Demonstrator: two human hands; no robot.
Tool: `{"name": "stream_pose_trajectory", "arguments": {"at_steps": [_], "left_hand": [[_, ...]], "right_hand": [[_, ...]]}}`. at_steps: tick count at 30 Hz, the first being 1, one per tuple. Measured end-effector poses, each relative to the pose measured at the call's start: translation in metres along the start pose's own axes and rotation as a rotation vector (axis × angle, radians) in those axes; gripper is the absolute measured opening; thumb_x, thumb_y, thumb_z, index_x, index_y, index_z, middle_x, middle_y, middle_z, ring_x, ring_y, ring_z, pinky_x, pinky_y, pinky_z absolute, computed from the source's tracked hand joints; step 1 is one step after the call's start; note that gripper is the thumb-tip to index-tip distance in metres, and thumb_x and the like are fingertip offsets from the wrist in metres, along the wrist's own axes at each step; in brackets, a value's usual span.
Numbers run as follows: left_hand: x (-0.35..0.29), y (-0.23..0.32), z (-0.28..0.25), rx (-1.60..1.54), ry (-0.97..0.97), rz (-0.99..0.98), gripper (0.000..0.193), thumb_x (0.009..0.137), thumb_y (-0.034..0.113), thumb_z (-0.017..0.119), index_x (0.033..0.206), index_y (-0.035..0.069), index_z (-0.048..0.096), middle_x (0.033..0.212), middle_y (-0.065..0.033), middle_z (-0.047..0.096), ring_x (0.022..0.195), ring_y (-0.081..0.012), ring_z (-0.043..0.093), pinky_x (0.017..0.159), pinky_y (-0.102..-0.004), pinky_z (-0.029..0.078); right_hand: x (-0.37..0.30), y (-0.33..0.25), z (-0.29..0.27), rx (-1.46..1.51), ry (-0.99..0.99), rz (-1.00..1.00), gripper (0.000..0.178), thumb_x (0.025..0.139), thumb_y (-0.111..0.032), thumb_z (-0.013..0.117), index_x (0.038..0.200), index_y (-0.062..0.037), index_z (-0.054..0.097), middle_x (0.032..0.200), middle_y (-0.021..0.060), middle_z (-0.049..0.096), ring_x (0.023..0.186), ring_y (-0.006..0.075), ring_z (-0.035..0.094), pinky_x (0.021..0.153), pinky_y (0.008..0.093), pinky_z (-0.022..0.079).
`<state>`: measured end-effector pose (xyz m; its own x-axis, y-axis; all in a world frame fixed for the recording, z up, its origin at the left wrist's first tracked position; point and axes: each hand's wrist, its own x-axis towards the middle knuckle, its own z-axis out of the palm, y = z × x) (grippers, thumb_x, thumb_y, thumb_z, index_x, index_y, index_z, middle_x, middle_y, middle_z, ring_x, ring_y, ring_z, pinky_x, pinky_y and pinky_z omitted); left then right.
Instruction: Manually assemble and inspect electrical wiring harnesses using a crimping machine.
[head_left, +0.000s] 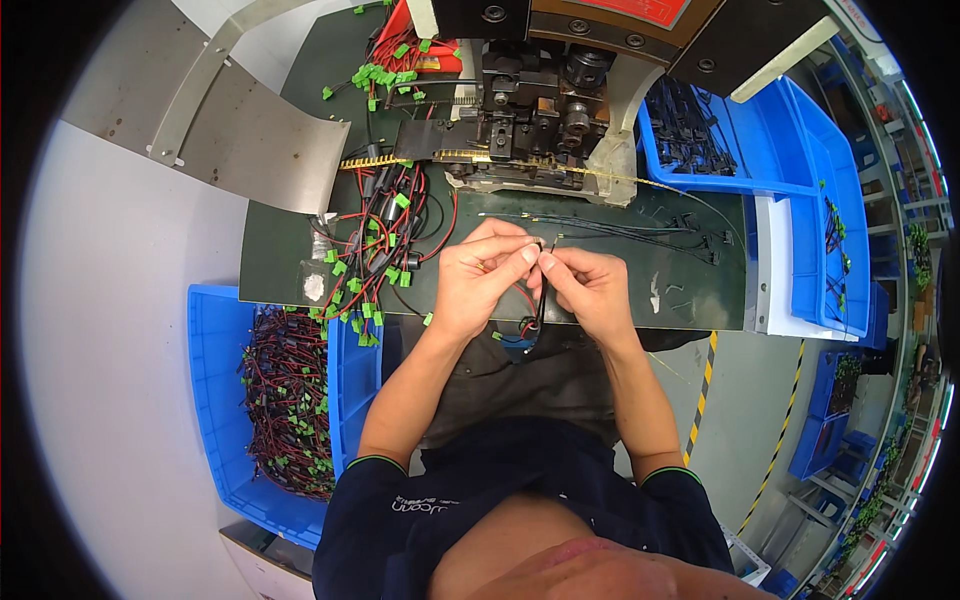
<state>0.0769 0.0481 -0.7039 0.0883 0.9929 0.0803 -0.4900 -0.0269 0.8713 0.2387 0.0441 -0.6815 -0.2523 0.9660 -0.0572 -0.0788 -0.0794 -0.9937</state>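
Above the bench's front edge, my left hand (485, 275) and my right hand (588, 285) meet with thumbs and forefingers pinched. Between them they grip the ends of thin black wires (542, 300), which hang down below my fingers. A red wire and a small green connector dangle beside these; the tips inside the pinch are too small to make out. Just beyond my hands, several black cables (630, 228) with dark connectors lie on the dark green bench (720, 290). To the left sits a heap of red and black wires (385, 225) with green connectors.
A crimping machine (530, 170) stands behind my hands, with a brass terminal strip (368, 162) feeding across it. A blue bin (222, 400) at the lower left is full of wire harnesses. Another blue bin (790, 150) at the right holds black cables.
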Motion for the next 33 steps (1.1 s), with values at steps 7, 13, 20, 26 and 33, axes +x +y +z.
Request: {"name": "stream_pose_trajectory", "arguments": {"at_steps": [7, 13, 20, 26, 33], "left_hand": [[-0.023, 0.013, 0.015, 0.638, 0.172, 0.318, 0.010, 0.081, -0.004, 0.071, 0.089, -0.009, 0.069, 0.091, -0.0091, 0.063, 0.076, -0.0136, 0.064, 0.061, -0.0256, 0.056], [-0.029, 0.064, -0.012, 1.275, 0.250, 0.718, 0.007, 0.077, -0.002, 0.071, 0.081, -0.001, 0.066, 0.087, -0.0147, 0.063, 0.076, -0.0315, 0.060, 0.065, -0.0368, 0.048], [0.013, 0.088, -0.059, 1.874, 0.327, 0.435, 0.026, 0.088, 0.004, 0.061, 0.114, 0.001, 0.064, 0.109, -0.0158, 0.066, 0.100, -0.0340, 0.061, 0.088, -0.0435, 0.049], [0.026, 0.079, -0.071, 1.896, 0.371, 0.348, 0.024, 0.086, 0.006, 0.064, 0.109, 0.002, 0.067, 0.101, -0.0137, 0.069, 0.099, -0.0317, 0.062, 0.083, -0.0419, 0.051], [0.019, 0.086, -0.047, 1.762, 0.363, 0.306, 0.032, 0.083, 0.001, 0.060, 0.115, 0.003, 0.062, 0.108, -0.0164, 0.055, 0.089, -0.0397, 0.062, 0.076, -0.0494, 0.051]], "right_hand": [[-0.008, 0.002, 0.002, 0.146, 0.170, 0.011, 0.018, 0.096, -0.008, 0.061, 0.101, 0.0067, 0.070, 0.077, 0.0079, 0.069, 0.056, 0.0053, 0.056, 0.041, 0.0184, 0.031], [-0.059, -0.049, -0.050, 0.107, 0.417, -0.067, 0.020, 0.096, -0.008, 0.058, 0.097, 0.0090, 0.067, 0.073, 0.0117, 0.067, 0.051, 0.0094, 0.056, 0.039, 0.0182, 0.029], [-0.113, -0.138, -0.134, -0.154, 0.536, -0.138, 0.025, 0.096, -0.015, 0.058, 0.096, 0.0088, 0.066, 0.067, 0.0103, 0.063, 0.047, 0.0073, 0.050, 0.037, 0.0179, 0.029], [-0.131, -0.209, -0.174, -0.191, 0.637, -0.232, 0.024, 0.096, -0.014, 0.059, 0.096, 0.0091, 0.066, 0.065, 0.0077, 0.060, 0.048, 0.0091, 0.051, 0.040, 0.0202, 0.036], [-0.111, -0.171, -0.110, -0.100, 0.323, -0.112, 0.022, 0.095, -0.010, 0.057, 0.095, 0.0088, 0.068, 0.067, 0.0108, 0.065, 0.045, 0.0097, 0.054, 0.036, 0.0198, 0.033]]}}
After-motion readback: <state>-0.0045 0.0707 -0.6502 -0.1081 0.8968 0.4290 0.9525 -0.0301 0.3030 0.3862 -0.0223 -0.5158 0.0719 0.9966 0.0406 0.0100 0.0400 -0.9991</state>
